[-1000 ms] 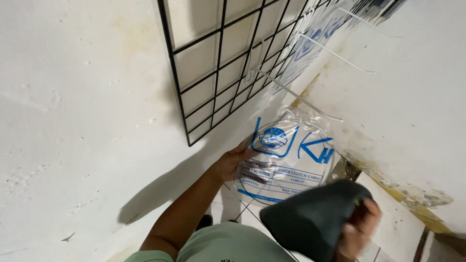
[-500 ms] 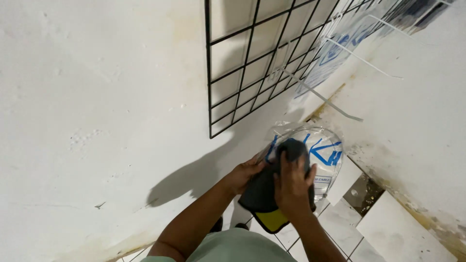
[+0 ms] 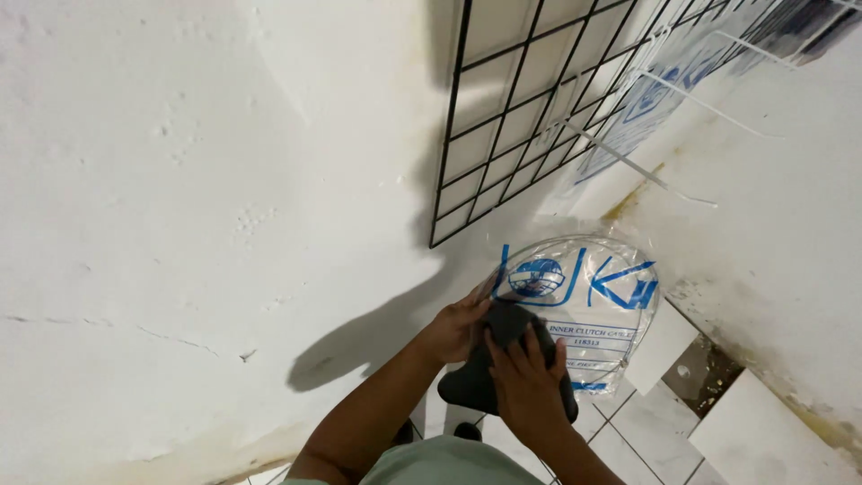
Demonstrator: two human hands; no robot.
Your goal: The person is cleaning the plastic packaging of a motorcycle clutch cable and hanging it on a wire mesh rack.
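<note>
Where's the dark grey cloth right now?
Head view, lower centre: the dark grey cloth sits between left hand and right hand, against the clear round plastic package.

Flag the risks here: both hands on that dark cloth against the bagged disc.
1. The clear plastic bag with blue print looks slick; the left hand only pinches its edge, so it may slip.
2. The right hand pressing the dark grey cloth could tear the film.
3. The black wire grid panel hangs close above.
</note>
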